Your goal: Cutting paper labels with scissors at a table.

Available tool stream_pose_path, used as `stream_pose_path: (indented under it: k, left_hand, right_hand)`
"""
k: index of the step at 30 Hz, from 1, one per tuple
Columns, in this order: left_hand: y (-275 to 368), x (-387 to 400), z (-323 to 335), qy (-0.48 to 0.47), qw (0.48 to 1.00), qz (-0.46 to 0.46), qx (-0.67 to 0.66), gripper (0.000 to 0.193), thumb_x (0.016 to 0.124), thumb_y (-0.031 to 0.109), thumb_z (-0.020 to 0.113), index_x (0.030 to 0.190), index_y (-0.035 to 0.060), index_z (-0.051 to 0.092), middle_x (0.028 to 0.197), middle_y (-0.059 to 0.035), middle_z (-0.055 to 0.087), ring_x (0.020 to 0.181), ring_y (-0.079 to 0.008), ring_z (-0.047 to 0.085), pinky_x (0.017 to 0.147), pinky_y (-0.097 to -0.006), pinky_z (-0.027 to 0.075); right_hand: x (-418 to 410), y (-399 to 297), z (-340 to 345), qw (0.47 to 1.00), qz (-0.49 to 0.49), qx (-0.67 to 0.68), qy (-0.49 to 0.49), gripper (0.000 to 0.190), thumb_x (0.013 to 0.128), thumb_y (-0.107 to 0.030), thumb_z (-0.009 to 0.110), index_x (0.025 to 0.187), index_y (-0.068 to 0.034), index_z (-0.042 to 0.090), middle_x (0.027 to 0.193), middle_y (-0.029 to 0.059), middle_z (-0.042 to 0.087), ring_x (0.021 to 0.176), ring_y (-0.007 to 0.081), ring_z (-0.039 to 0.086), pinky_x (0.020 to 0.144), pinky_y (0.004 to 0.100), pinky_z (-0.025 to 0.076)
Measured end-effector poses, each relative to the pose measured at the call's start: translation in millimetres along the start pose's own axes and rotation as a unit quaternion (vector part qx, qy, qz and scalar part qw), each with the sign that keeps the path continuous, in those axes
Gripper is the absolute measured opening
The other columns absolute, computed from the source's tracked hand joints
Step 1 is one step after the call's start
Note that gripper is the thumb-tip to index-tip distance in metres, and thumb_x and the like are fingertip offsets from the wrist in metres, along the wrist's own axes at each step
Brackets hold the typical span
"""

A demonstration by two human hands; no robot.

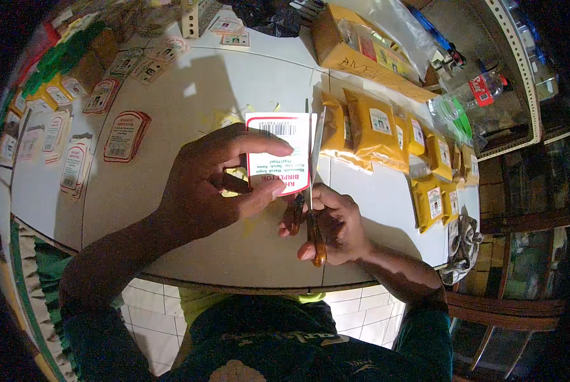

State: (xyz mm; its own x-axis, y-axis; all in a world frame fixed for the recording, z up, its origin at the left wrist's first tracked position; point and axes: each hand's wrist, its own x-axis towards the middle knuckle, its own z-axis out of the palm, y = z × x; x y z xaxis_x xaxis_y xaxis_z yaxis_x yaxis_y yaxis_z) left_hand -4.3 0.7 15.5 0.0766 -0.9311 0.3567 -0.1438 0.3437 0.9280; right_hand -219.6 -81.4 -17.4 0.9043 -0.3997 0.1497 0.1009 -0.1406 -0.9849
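Note:
My left hand (pixel 218 176) holds a printed paper label (pixel 278 153) between thumb and fingers, above the table. The label has a red border and a barcode and looks upside down from here. My right hand (pixel 335 224) grips a pair of scissors (pixel 318 238) with brown handles. Their parted blades point away from me, with the label's right edge between them. A narrow white margin shows along that edge. Beneath and behind my left hand lie yellow scraps (pixel 225 119), partly hidden. At the left lies a stack of cut labels (pixel 126 136) with red borders.
More label stacks (pixel 76 164) lie along the left side. Filled yellow-brown packets (pixel 378 129) stand at the right, below a cardboard box (pixel 361 71). A plastic bottle (pixel 480 90) lies at the upper right. A crumpled cloth (pixel 461 248) hangs at the table's right edge.

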Motion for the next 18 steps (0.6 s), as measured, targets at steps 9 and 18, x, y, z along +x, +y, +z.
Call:
stream_pose_path:
  k: [9, 18]
  left_hand:
    - [-0.6, -1.7, 0.2, -0.004, 1.0, -0.008, 0.004, 0.035, 0.076, 0.001, 0.068, 0.109, 0.0056, 0.058, 0.107, -0.0085, 0.058, 0.096, -0.0156, 0.061, 0.069, -0.0255, 0.058]
    - [-0.8, -2.4, 1.8, -0.015, 0.999, -0.047, -0.015, 0.036, 0.075, 0.001, 0.07, 0.108, 0.0049, 0.057, 0.109, -0.0092, 0.057, 0.097, -0.0185, 0.061, 0.072, -0.0269, 0.057]
  right_hand:
    - [1.7, -0.1, -0.2, 1.0, -0.02, -0.01, 0.001, 0.07, 0.064, -0.013, 0.083, 0.12, 0.003, 0.045, 0.092, 0.0093, 0.065, 0.085, 0.0156, 0.064, 0.078, 0.0286, 0.05]
    - [3.6, -1.2, -0.8, 0.999, -0.017, 0.029, -0.003, 0.068, 0.064, -0.012, 0.084, 0.119, 0.003, 0.046, 0.093, 0.0093, 0.064, 0.086, 0.0162, 0.064, 0.076, 0.0284, 0.05]
